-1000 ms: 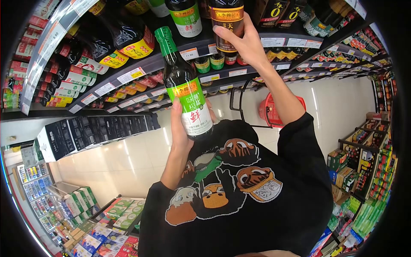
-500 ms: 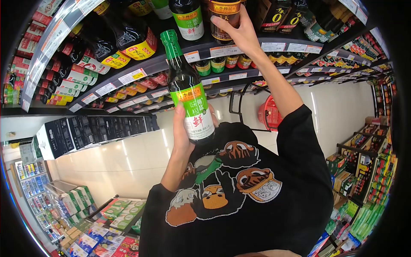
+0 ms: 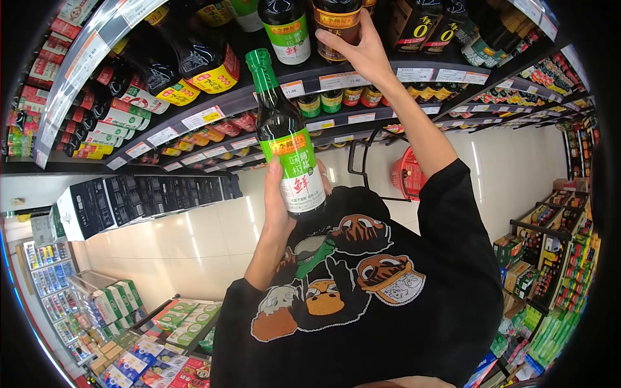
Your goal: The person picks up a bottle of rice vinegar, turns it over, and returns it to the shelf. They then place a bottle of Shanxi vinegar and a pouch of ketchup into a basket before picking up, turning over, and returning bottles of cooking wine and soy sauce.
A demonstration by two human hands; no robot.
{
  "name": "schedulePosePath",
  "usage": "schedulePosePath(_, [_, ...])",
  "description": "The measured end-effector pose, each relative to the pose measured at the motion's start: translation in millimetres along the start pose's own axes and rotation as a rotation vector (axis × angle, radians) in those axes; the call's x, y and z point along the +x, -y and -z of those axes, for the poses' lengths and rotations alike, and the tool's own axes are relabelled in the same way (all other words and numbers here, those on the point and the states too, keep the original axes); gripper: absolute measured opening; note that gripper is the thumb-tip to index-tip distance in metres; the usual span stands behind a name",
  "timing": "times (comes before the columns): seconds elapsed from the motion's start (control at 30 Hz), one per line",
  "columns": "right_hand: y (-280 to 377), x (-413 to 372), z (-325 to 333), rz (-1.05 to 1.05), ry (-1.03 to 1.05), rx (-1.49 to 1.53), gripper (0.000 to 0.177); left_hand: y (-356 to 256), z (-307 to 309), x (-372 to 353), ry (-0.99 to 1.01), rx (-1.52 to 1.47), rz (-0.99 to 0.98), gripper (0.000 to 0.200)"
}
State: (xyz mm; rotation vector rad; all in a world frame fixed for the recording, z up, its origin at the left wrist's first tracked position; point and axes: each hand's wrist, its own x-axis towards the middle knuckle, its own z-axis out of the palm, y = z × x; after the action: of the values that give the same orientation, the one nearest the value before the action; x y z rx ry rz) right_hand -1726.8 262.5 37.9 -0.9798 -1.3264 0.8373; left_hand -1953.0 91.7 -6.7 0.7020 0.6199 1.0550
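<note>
My left hand is wrapped around a soy sauce bottle with a green cap and a green-and-white label. It is held up in front of my chest, its neck leaning toward the shelf. Up at the shelf front, my right hand grips a dark soy sauce bottle with a brown-and-gold label, thumb across its front. The top of that bottle is cut off by the view. Just left of it stands another green-and-white-labelled bottle, matching the one in my left hand.
Large yellow-labelled bottles stand left on the shelf, black boxes marked 0 at right. Price tags line the shelf edge; small jars sit below. A red basket is near my right arm, and stacked dark boxes at left.
The brown-labelled bottle in my right hand has shifted slightly back from the shelf's front edge. My left hand keeps its hold on the green-capped bottle, nearly still.
</note>
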Motion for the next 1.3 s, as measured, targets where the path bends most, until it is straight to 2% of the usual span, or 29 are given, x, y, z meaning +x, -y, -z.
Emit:
schedulePosePath(0.17, [3.6, -0.9, -1.5, -0.062, 0.023, 0.069, 0.074, -0.9, -0.7, 0.3, 0.001, -0.001, 0.007, 0.067])
schedulePosePath(0.27, [-11.8, 0.2, -1.5, 0.029, -0.012, 0.01, 0.074, -1.6, -1.4, 0.2, -0.001, 0.001, 0.008, 0.067])
schedulePosePath(0.33, [-27.5, 0.5, 0.2, 0.176, -0.036, -0.12, 0.067, -2.3, -0.8, -0.1, -0.008, 0.004, 0.006, 0.067])
schedulePosePath(0.63, [-36.5, -2.4, 2.1, 0.336, -0.089, -0.339, 0.061, -1.0, 0.0, -1.5, 0.002, 0.001, 0.027, 0.068])
schedulePosePath(1.07, [-41.5, -6.8, 3.8, 0.285, -0.112, -0.348, 0.055, -0.4, -1.7, -0.1, 0.008, 0.017, 0.028, 0.068])
schedulePosePath(1.13, [-43.4, -6.2, 7.0, 0.216, -0.071, -0.333, 0.061, -0.3, -2.0, 0.9, 0.005, 0.015, 0.032, 0.068])
schedulePosePath(1.17, [-44.3, -5.9, 7.2, 0.216, -0.072, -0.334, 0.061, -0.4, -1.7, 1.1, 0.012, 0.014, 0.031, 0.068])
schedulePosePath(1.23, [-45.2, -4.8, 7.0, 0.307, -0.086, -0.234, 0.073, 0.4, -1.5, 1.8, 0.022, 0.011, 0.031, 0.068])
schedulePosePath(1.3, [-42.2, -7.4, 7.5, 0.264, -0.068, -0.255, 0.08, 1.6, -1.2, 2.8, 0.016, 0.025, 0.03, 0.069])
